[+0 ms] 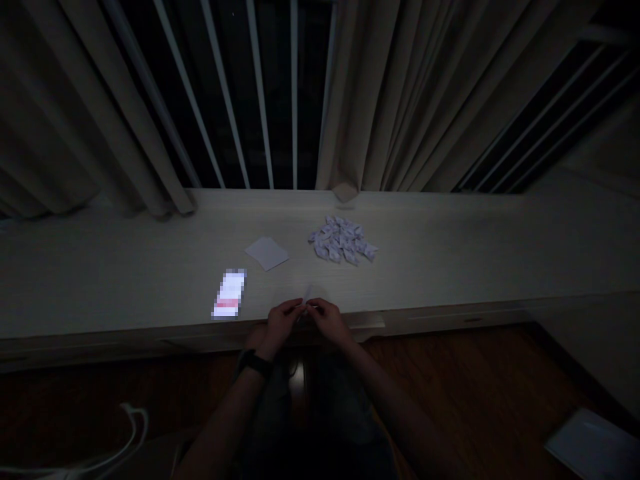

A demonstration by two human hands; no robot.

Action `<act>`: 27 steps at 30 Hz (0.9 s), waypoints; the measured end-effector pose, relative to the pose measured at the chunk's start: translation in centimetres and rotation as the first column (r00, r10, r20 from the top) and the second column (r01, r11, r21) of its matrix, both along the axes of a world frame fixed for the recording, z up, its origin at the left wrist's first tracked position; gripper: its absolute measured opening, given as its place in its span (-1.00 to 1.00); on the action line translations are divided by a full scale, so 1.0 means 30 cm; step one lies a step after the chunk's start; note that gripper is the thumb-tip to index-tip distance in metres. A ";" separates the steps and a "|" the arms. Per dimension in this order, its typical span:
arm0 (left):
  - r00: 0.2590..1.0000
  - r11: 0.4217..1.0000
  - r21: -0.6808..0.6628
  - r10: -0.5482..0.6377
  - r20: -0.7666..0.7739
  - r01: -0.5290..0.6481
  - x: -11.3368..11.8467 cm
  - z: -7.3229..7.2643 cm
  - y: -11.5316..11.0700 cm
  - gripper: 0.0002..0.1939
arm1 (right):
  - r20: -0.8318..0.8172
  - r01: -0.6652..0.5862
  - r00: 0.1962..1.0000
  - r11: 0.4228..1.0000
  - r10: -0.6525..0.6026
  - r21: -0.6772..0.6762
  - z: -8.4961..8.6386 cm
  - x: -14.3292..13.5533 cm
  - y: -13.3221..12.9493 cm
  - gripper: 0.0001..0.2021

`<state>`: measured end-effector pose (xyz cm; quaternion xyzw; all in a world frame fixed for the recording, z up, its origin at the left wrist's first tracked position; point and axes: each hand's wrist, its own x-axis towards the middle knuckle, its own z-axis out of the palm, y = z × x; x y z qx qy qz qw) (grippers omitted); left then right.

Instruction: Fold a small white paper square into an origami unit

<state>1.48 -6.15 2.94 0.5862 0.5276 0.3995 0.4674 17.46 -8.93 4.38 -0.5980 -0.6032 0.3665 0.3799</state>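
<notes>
At the front edge of the pale ledge, my left hand (pixel 283 323) and my right hand (pixel 327 320) meet, fingertips pinched on a small piece of paper (pixel 307 293) that points up between them. Its shape is hard to make out in the dim light. Beyond my hands, slightly right, lies a pile of small folded paper pieces (pixel 343 240). A stack of flat paper sheets (pixel 267 253) rests left of the pile. A dark band is on my left wrist.
A lit phone (pixel 230 293) lies on the ledge (pixel 450 260), left of my hands. Curtains (pixel 400 93) and a barred window stand behind. A white cable (pixel 143 427) is at the lower left, and a pale flat object (pixel 595 440) lies at the lower right.
</notes>
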 end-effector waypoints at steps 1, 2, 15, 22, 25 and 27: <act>1.000 1.000 0.015 -0.005 -0.013 0.005 0.000 0.000 -0.001 -0.68 | 0.004 0.001 1.000 1.000 -0.001 -0.002 0.001 0.000 0.000 -0.78; 1.000 0.999 0.032 -0.009 -0.029 0.010 0.000 0.000 -0.002 -0.69 | 0.008 0.002 1.000 1.000 -0.002 -0.003 0.003 -0.001 -0.001 -0.77; 0.992 0.984 0.167 -0.037 -0.120 0.057 0.007 0.031 -0.034 -0.69 | 0.043 0.001 0.999 0.998 -0.003 0.066 0.007 0.005 -0.006 -0.77; 0.990 0.980 0.180 -0.056 -0.127 0.078 0.005 0.017 -0.030 -0.69 | 0.037 -0.004 0.999 0.997 0.001 0.073 -0.002 0.010 0.002 -0.73; 0.990 0.980 0.183 -0.055 -0.133 0.079 0.003 0.008 -0.028 -0.68 | 0.043 0.008 0.999 0.999 -0.010 0.045 -0.006 0.010 0.001 -0.72; 0.989 0.981 0.174 -0.061 -0.136 0.084 0.003 0.008 -0.028 -0.69 | 0.048 0.010 0.999 0.999 -0.011 0.032 -0.008 0.010 0.000 -0.72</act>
